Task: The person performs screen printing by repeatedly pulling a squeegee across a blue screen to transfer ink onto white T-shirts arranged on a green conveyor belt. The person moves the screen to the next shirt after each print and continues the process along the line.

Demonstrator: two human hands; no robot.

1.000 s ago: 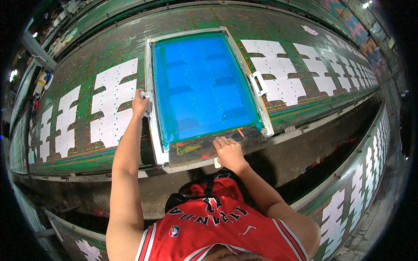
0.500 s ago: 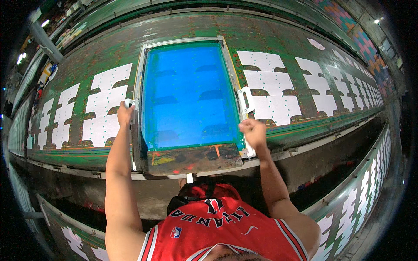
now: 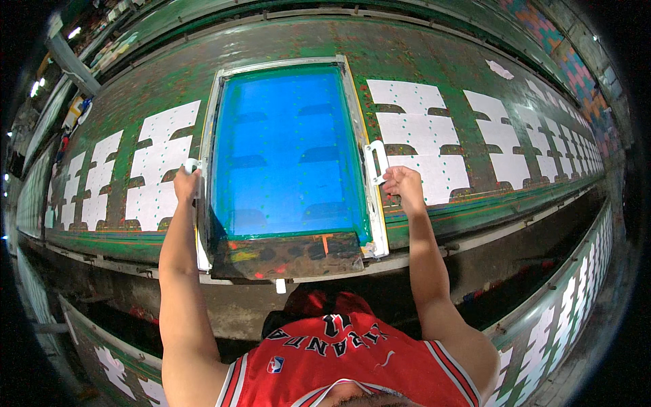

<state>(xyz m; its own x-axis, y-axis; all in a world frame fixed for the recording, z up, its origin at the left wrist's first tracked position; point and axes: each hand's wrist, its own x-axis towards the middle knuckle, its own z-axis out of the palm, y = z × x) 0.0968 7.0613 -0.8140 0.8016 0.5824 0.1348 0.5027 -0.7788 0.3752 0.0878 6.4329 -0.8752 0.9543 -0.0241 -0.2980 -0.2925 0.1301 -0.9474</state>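
A screen printing frame (image 3: 347, 115) with a blue mesh (image 3: 281, 146) lies on the long green table in front of me. My left hand (image 3: 186, 183) is closed around the white handle (image 3: 192, 164) on the frame's left side. On the right side, another white handle (image 3: 376, 163) stands free of any grip. Right beside its lower end is my right hand (image 3: 404, 186), fingers loosely bent and apart, with nothing seen in them. A paint-stained board (image 3: 288, 256) spans the frame's near end. White cut pieces show faintly through the mesh.
White cut pieces with green dots (image 3: 417, 136) lie in rows on the table (image 3: 271, 42), both right and left (image 3: 159, 166) of the frame. A crumpled white scrap (image 3: 500, 69) rests at the far right. Behind me runs another table (image 3: 536, 325) with similar pieces.
The frame has shifted slightly left, my left hand moving with its handle. My right hand has gone up a little and its curled fingers have loosened beside the right handle.
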